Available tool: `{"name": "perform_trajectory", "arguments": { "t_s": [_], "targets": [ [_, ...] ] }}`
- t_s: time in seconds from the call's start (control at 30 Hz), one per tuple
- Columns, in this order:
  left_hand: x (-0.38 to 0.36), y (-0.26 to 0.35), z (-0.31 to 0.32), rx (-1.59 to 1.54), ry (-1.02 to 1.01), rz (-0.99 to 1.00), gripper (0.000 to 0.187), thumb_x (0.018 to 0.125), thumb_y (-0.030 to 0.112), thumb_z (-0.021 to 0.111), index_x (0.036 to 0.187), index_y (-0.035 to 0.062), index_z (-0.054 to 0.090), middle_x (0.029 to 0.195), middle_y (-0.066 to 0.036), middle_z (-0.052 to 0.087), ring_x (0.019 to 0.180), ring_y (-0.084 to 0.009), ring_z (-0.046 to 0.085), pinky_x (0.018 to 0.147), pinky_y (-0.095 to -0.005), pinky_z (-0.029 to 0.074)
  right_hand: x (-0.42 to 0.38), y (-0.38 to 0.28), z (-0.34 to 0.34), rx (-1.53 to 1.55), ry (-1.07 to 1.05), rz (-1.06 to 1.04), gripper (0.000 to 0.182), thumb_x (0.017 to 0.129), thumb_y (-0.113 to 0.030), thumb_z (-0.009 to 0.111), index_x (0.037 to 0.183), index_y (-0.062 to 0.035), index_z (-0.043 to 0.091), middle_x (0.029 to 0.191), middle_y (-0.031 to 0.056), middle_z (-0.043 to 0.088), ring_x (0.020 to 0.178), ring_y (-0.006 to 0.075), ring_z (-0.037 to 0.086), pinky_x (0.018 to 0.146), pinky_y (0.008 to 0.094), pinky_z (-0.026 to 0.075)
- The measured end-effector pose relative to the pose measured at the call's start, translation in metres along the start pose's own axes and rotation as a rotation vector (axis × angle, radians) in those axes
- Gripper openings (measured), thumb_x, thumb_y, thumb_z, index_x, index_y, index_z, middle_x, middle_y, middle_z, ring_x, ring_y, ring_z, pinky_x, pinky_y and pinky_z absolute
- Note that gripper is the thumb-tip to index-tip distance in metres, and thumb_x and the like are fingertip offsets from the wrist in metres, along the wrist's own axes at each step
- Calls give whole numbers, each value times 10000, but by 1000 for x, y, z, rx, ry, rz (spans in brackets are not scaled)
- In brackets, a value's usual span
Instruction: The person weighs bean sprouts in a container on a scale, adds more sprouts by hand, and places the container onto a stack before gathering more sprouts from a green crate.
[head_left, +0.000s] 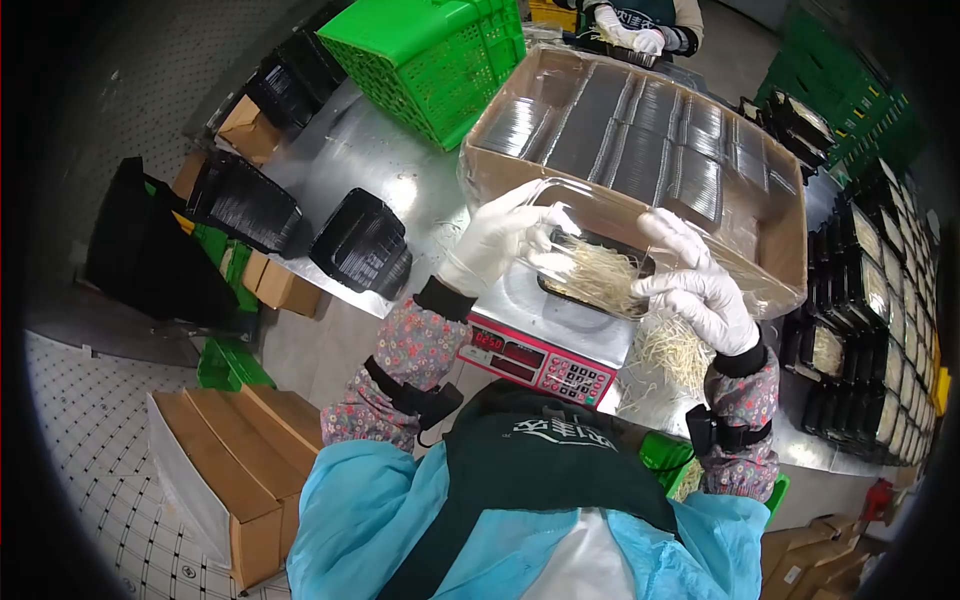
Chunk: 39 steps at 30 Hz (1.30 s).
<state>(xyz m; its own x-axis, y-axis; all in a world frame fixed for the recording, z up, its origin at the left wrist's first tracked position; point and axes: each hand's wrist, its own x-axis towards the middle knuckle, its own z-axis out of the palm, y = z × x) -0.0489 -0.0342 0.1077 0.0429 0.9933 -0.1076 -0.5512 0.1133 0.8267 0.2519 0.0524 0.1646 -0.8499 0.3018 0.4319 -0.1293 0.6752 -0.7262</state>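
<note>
A black tray (568, 294) filled with pale bean sprouts (594, 272) sits on the steel pan of a red scale (535, 362). My left hand (497, 240), in a white glove, is closed on the left side of a clear plastic lid (580, 192) held tilted over the tray. My right hand (695, 285), also gloved, has thumb and fingers around the lid's right side, close to the tray's right end. Glare and the see-through plastic hide the exact contact. Loose sprouts (672, 352) lie beside the scale, below my right hand.
A carton (782, 262) of stacked clear lids stands behind the scale, with a green crate (400, 65) to its left. Black empty trays (362, 243) are stacked at left. Filled trays (870, 280) are piled at right. Across the table, a co-worker's gloved hands (632, 36) handle sprouts.
</note>
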Motion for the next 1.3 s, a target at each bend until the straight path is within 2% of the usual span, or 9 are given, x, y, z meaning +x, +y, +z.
{"name": "perform_trajectory", "arguments": {
  "t_s": [0.1, 0.17, 0.23, 0.37, 0.53, 0.7, 0.87, 1.1, 1.3],
  "targets": [
    [-12, -38, 13, 377, 176, 329, 676, 921, -16, 481, 1510, -18, 149, 1064, -172, 648, 728, -144, 644, 636, -248, 549, -31, 32, 39, 217, 442, 328, 454, 925, -192, 611, 1368, -123, 542, 1434, 151, 474, 1434, 254, 279, 1155, 390, 218],
    [-22, -74, 16, 311, 75, 322, 666, 916, -42, 475, 1510, -5, 177, 1016, -146, 643, 733, -141, 644, 635, -251, 548, -48, 45, 59, 9, 508, 532, 616, 905, -33, 615, 1472, -87, 381, 1237, 82, 588, 1030, 141, 559, 922, 286, 455],
    [-27, -98, 21, 419, 91, 250, 672, 906, -70, 467, 1514, 18, 193, 971, -126, 630, 753, -149, 648, 634, -247, 545, -69, 71, 73, 235, 520, 831, 576, 903, -2, 618, 1441, -65, 423, 1103, 34, 618, 830, 109, 545, 815, 254, 476],
    [3, -131, -3, 788, 239, 389, 515, 876, -16, 571, 1377, 43, 467, 872, -35, 621, 668, -110, 582, 615, -261, 493, -71, 119, 87, -384, 653, 378, 359, 910, -116, 647, 1262, -62, 601, 867, 77, 628, 747, 208, 610, 697, 339, 500],
    [46, -96, -15, 1580, 503, 617, 293, 844, 267, 676, 1094, 115, 672, 840, -58, 630, 824, -260, 599, 720, -397, 487, -46, 132, 86, -624, 515, 678, 260, 912, -234, 639, 1131, -96, 657, 948, 99, 604, 845, 300, 624, 745, 371, 501],
    [69, -124, -65, 973, 403, 322, 280, 888, 201, 658, 1092, 9, 682, 956, -80, 701, 889, -189, 646, 787, -311, 498, -46, 167, 91, -236, 636, 742, 298, 909, -265, 641, 1123, -59, 646, 895, 160, 678, 928, 327, 661, 824, 389, 505],
    [69, -124, -77, 507, 264, 136, 256, 848, 58, 677, 1073, -62, 669, 959, -70, 696, 874, -129, 630, 763, -255, 491, -56, 201, 103, 513, 844, 772, 131, 875, -118, 718, 844, -39, 618, 744, -36, 608, 648, 27, 504, 600, 196, 420],
    [65, -138, -72, 589, 346, 245, 236, 866, 106, 684, 1049, -39, 654, 936, -72, 687, 779, -125, 641, 676, -265, 520, -59, 187, 98, 368, 796, 825, 225, 911, -240, 694, 879, -35, 606, 720, -32, 605, 621, 32, 498, 583, 208, 411],
    [-16, -116, -47, 183, 322, -276, 250, 886, 144, 683, 1030, -38, 589, 982, -122, 637, 814, -190, 663, 637, -339, 595, -99, 112, 93, 730, 410, 1025, 298, 901, -242, 692, 918, -77, 444, 736, 68, 640, 577, 188, 680, 420, 288, 536]
  ]
}}
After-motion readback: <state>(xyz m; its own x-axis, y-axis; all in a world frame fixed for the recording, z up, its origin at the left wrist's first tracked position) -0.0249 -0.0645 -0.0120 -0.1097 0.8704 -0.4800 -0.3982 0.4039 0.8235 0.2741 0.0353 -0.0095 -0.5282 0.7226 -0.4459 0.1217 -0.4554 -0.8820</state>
